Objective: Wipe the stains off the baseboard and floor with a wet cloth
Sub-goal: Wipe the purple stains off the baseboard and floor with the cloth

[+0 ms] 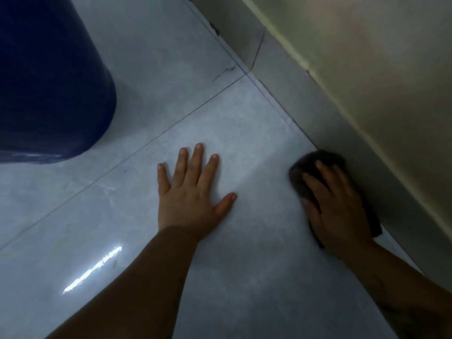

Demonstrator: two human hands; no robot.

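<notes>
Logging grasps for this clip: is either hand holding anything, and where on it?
The right hand presses a dark crumpled cloth from on top, at the grey baseboard. The left hand lies flat on the grey tiled floor, empty.

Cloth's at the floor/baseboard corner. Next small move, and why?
Probably slide the right hand with the dark cloth forward along the baseboard toward the dark marks on the floor near the tile joint. The cloth is pressed into the corner just short of them, and the left hand is flat on the floor, bracing.
</notes>
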